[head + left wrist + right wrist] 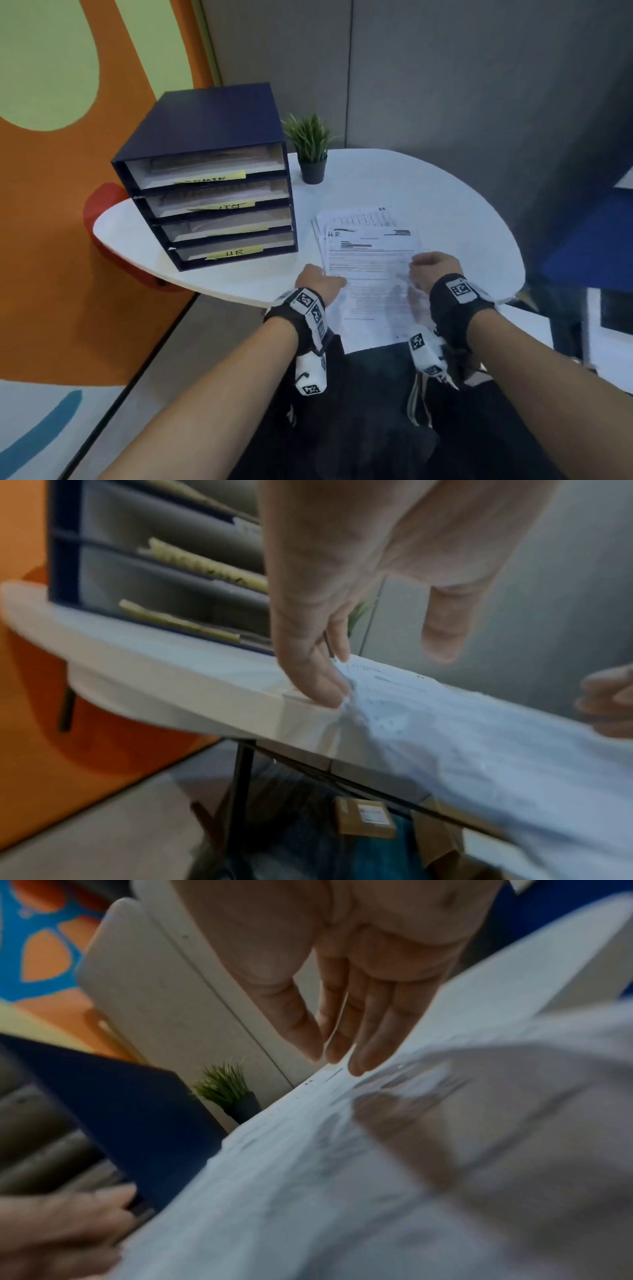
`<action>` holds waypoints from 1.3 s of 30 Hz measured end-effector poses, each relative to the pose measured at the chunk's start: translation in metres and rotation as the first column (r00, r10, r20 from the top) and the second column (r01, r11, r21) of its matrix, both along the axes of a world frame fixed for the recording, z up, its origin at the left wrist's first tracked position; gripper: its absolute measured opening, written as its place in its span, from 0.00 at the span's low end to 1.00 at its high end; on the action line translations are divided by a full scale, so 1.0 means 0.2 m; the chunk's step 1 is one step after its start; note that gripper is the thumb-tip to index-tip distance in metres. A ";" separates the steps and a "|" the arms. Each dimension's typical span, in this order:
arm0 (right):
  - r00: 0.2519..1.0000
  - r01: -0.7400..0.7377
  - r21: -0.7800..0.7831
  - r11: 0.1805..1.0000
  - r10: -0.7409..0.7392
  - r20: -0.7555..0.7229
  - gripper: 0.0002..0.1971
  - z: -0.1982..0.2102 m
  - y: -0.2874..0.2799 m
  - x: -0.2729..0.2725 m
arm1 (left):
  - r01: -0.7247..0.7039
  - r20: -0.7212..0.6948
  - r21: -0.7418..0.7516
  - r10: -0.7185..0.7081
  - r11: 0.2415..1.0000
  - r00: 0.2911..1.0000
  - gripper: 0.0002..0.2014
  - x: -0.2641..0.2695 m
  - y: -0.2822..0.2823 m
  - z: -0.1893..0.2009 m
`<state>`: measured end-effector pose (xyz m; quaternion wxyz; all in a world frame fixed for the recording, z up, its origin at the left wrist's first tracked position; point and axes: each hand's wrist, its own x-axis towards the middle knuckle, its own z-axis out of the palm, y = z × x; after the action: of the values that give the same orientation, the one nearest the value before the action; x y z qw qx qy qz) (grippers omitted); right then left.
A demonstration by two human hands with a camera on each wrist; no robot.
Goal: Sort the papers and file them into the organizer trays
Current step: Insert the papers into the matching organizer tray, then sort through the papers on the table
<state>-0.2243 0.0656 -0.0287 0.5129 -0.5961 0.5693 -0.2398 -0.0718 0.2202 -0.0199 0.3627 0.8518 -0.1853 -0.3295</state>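
An office corner: grey partition panels (pixel 445 85) back a white rounded table (pixel 428 192) bearing a navy four-tray paper organizer (pixel 212 116) with handwritten yellow sticky labels (pixel 236 253), one reading "HR", printed documents (pixel 370 260) marked "H.R.", and a small potted plant (pixel 310 144); an orange and green painted wall (pixel 51 205) stands to the left

Thin, matt white printed papers (pixel 371 260), sheer enough for shadow to show through, lie on a table (pixel 428 192) whose smooth white top has a faint sheen and whose legs (pixel 242 772) look like dark metal. The organizer (pixel 212 116) beside them is matt navy board with pale grey inner shelves and yellow paper sticky labels (pixel 236 252). A stiff, plastic-looking green plant (pixel 308 137) stands in a matt dark pot (pixel 312 171), and black cloth straps (pixel 442 308) wrap both wrists.
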 end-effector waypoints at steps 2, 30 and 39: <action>0.980 -0.077 -0.112 0.991 0.054 -0.193 0.09 -0.01 -0.03 -0.12 | 0.057 0.171 0.140 -0.081 0.988 0.982 0.49 -0.04 -0.01 -0.04; 0.940 -0.276 -0.038 0.961 0.261 -0.217 0.24 -0.06 0.06 -0.18 | -0.048 0.026 -0.207 0.054 0.977 0.998 0.12 0.03 0.18 0.02; 0.954 -0.300 -0.097 0.949 0.296 -0.053 0.33 -0.08 0.10 -0.17 | 0.043 0.124 -0.188 -0.020 0.981 0.992 0.11 0.05 0.17 -0.02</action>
<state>-0.2580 0.0856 -0.0448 0.5007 -0.7056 0.4690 -0.1773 -0.0615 0.2546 -0.0246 0.4252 0.8287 -0.2512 -0.2633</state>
